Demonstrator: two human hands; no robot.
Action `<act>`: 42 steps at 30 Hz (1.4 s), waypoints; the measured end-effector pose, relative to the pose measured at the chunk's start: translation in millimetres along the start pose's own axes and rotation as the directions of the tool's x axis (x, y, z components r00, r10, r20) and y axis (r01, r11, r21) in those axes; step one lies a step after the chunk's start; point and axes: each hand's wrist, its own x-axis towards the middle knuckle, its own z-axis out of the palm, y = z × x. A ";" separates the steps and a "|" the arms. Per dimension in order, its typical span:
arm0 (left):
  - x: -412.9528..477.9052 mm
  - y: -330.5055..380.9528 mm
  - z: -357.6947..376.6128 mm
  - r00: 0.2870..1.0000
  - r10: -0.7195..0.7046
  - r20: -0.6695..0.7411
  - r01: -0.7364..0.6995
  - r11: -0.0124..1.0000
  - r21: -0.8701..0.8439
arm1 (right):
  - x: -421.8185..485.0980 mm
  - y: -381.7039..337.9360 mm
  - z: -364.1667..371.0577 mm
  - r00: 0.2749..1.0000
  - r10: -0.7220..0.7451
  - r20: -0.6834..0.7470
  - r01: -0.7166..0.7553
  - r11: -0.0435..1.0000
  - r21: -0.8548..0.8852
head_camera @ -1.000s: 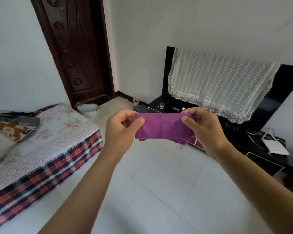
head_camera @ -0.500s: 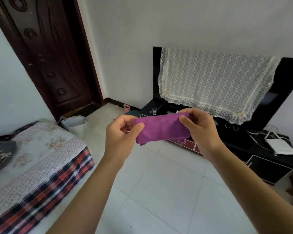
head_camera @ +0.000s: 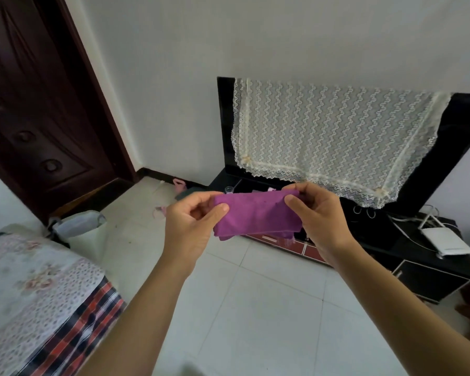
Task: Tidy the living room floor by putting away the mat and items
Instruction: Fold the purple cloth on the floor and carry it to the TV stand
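A folded purple cloth (head_camera: 255, 215) is stretched between both hands at chest height, above the white tiled floor. My left hand (head_camera: 190, 226) pinches its left end between thumb and fingers. My right hand (head_camera: 318, 221) grips its right end the same way. A loose fold hangs from the cloth's lower edge. No floor mat is recognisable in this view.
A black TV stand (head_camera: 418, 267) with a lace-covered screen (head_camera: 323, 142) stands ahead, a white router (head_camera: 445, 241) on its right. A bed (head_camera: 38, 294) with a floral cover lies at left. A white bag (head_camera: 79, 229) sits by the dark door (head_camera: 38, 109). Small pink items (head_camera: 178, 184) lie near the corner.
The view has swung to the right and closer to the TV stand; the bed has slid toward the left edge. Both hands still hold the purple cloth the same way.
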 end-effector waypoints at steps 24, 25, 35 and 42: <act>328.5 -126.3 34.1 0.969 0.041 0.242 -0.039 0.999 -0.015 | 271.8 69.4 73.9 0.964 -0.017 -0.266 -0.044 0.974 -0.221; 340.4 -130.4 42.2 0.969 0.039 0.244 -0.040 0.999 -0.002 | 285.0 75.0 70.8 0.963 -0.015 -0.271 -0.043 0.978 -0.206; 466.7 -149.8 119.9 0.948 0.044 0.314 -0.077 0.992 0.095 | 417.5 106.8 34.9 0.960 0.009 -0.282 -0.049 0.989 -0.136; 524.4 -192.5 143.1 0.945 -0.045 0.324 0.001 0.991 0.133 | 479.2 149.3 32.8 0.946 0.091 -0.310 -0.143 0.978 -0.150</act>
